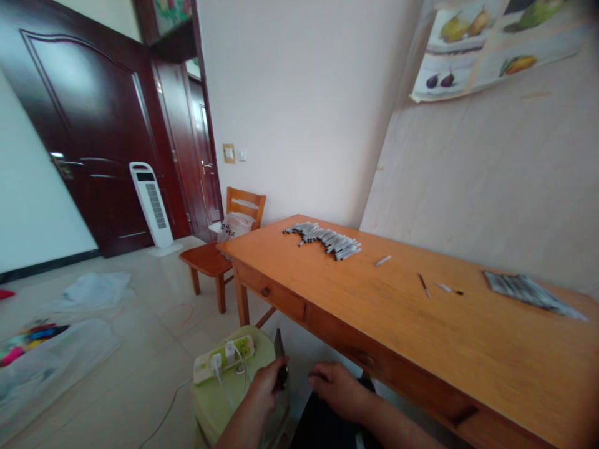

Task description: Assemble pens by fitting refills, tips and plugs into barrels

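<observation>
My left hand (267, 381) is closed around a dark smartphone (279, 349), seen nearly edge-on beside the stool. Over my lap is my right hand (336, 388), its fingers curled in; whatever it may hold is hidden. Up on the wooden table (374, 318), apart from both hands, a long row of pens (322, 238) with dark ends lies near the far left corner. A single pale pen piece (382, 260) lies to the right of that row. Further right are a thin dark pen part (423, 285), a short pen piece with a black end (450, 289) and a clear packet of pens (528, 293).
A power strip (224, 358) with plugs and cables sits on a pale green stool (206, 405). Behind it stands a wooden chair (206, 259) with a plastic bag (236, 226). A white tower fan (152, 206) and plastic sheets (70, 362) are on the floor at left.
</observation>
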{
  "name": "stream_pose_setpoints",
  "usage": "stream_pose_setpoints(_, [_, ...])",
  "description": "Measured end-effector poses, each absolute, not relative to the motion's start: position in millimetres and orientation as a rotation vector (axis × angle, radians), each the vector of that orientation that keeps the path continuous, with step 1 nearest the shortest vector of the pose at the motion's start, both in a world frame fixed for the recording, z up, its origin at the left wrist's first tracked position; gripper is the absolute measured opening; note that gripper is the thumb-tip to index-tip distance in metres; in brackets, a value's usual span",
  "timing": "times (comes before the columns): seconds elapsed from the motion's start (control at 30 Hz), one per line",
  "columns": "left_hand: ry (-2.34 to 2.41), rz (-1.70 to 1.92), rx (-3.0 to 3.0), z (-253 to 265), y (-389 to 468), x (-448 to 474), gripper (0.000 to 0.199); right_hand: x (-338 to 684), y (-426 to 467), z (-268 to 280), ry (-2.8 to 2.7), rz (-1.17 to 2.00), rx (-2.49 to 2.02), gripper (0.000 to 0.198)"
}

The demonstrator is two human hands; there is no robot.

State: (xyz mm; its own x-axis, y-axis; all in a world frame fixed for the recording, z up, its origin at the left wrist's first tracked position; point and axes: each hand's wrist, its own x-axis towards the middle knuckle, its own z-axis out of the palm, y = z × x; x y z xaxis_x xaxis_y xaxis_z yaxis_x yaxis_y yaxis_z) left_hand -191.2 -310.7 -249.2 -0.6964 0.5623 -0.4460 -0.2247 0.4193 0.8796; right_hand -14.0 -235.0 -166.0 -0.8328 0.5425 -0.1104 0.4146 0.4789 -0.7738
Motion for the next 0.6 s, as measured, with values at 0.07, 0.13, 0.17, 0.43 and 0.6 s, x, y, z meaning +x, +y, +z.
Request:
stream_pose_setpoints(0.07, [1.476, 1.52, 0.111, -229, -322, -184, 0.027, -19, -237, -156, -2.495, 1.31, -0.808, 0.024])
stream_pose_setpoints(0.13, [1.243, 1.601, 0.095, -207, -333, -177, 0.024, -24, -240, -144, -2.367, 1.388, -0.819, 0.027])
stream_pose_setpoints(0.17, [1.186, 1.629, 0.117, -194, -337, -173, 0.023, -26, -242, -137, -2.282, 1.454, -0.824, 0.03])
stream_pose_setpoints(0.43, [1.017, 1.748, 0.542, -107, -349, -147, 0.043, -40, -263, -78, -1.671, 1.747, -0.747, 0.043])
stream_pose_setpoints(0.6, [1.151, 1.846, 0.688, -81, -349, -128, 0.052, -35, -270, -48, -1.492, 1.835, -0.596, 0.034])
